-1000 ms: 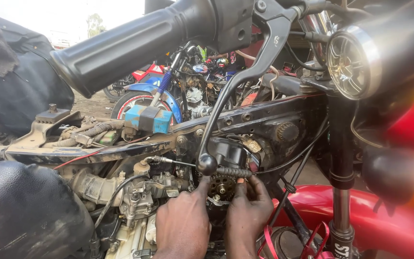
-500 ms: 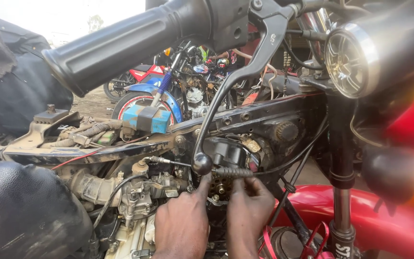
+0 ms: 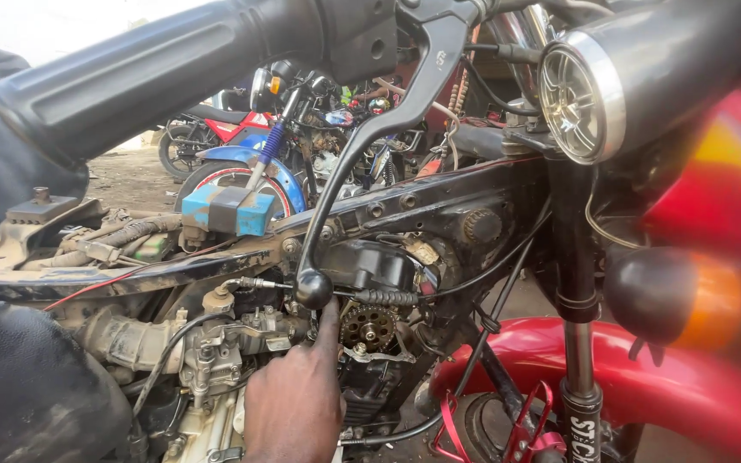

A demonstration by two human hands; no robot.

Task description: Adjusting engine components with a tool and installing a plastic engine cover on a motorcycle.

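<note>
Sprocket (image 3: pixel 368 327), a small toothed wheel, sits low in the exposed engine (image 3: pixel 242 339) under the motorcycle's black frame rail (image 3: pixel 405 206), its flat face turned toward the camera, so its axis runs across the bike. Part of its lower rim is hidden behind a grey bracket. One hand (image 3: pixel 295 399) shows from the bottom edge; it looks like the left hand, though the wrist is cut off, so which hand it is stays uncertain. Its index finger points straight up, the tip just left of the sprocket and below the ball end of the brake lever (image 3: pixel 362 163); the other fingers curl loosely, holding nothing that can be seen. The other hand is out of sight. A black handlebar grip (image 3: pixel 147 73) blurs across the top, covering much behind it. A blue block (image 3: pixel 229 210) rests on the rail toward its left end. A round chrome-rimmed lamp (image 3: pixel 585 94) and an orange indicator (image 3: pixel 671 296) are out of focus at right, above the red mudguard (image 3: pixel 645 377). Parked motorcycles (image 3: pixel 233 141) behind are hard to separate.
</note>
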